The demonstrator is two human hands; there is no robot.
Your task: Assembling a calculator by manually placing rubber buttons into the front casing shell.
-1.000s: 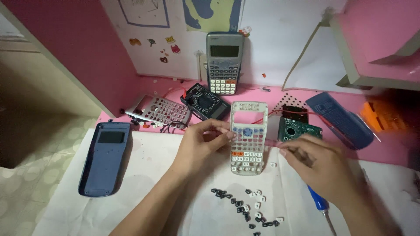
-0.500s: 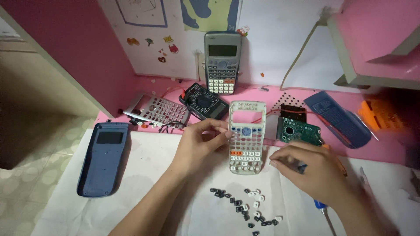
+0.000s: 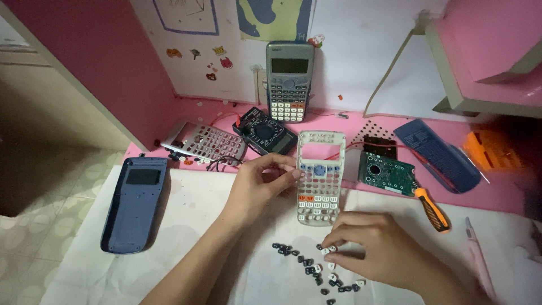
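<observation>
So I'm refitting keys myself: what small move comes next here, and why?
Probably lift one loose key to the keypad frame. The right hand pinches at the scattered pile, the left hand holds the frame by its edge, and some of its openings look empty.

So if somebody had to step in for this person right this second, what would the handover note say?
Left hand: holds the white calculator front panel by its left edge, flat on the white sheet.
Right hand: fingertips down in the pile of loose keys, pinching a small white one.
Nearby: green circuit board, orange-handled screwdriver, blue back cover, whole grey calculator leaning on the wall.
Done: calculator is apart; some keys sit in the panel's middle and lower rows.
Left: many key holes are empty; a scatter of dark and white keys lies loose.
</observation>
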